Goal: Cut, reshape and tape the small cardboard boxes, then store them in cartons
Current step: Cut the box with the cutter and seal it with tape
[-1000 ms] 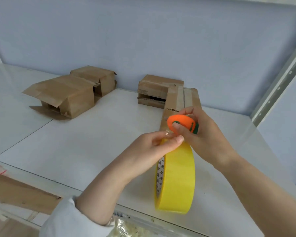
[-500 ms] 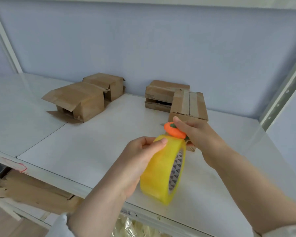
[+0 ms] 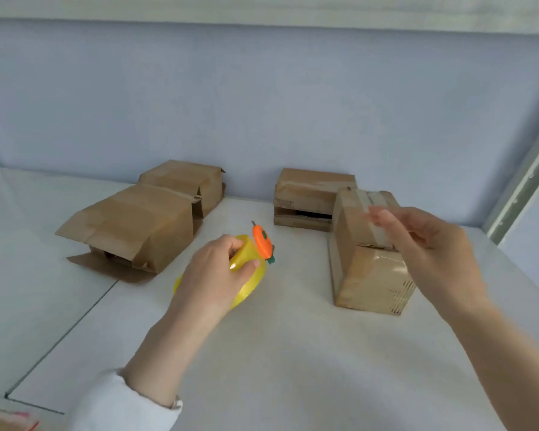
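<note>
The left hand (image 3: 212, 281) kept its grip curled round the yellow tape roll (image 3: 251, 279), low over the white surface (image 3: 293, 353). The orange cutter (image 3: 262, 245) sat against the roll. The right hand (image 3: 430, 247) hung over the taped box (image 3: 367, 275), its grip wide and empty. I think it should press the tape down flat and smooth. Just before, that hand held the cutter; it had since let go.

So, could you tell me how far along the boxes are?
Done: the right box shows tape across its top. In hand: the left hand grips the tape roll with the orange cutter; the right hand hovers open by that box. Left: three other boxes gape open.
</note>
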Demonstrator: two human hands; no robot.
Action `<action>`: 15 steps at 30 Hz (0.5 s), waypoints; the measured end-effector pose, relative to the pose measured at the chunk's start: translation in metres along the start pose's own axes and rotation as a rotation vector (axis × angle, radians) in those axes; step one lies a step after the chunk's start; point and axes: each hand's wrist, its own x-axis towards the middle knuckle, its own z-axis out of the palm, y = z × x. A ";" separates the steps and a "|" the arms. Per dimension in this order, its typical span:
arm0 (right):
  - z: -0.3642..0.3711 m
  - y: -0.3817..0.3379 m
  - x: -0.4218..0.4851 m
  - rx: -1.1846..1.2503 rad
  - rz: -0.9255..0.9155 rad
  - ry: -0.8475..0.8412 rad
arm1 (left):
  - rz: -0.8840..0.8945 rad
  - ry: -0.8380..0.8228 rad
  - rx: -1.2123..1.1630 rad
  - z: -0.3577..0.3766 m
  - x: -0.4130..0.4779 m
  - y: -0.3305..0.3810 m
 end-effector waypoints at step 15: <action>-0.021 0.074 0.024 -0.521 -0.325 -0.312 | 0.436 0.068 0.195 0.058 -0.009 0.030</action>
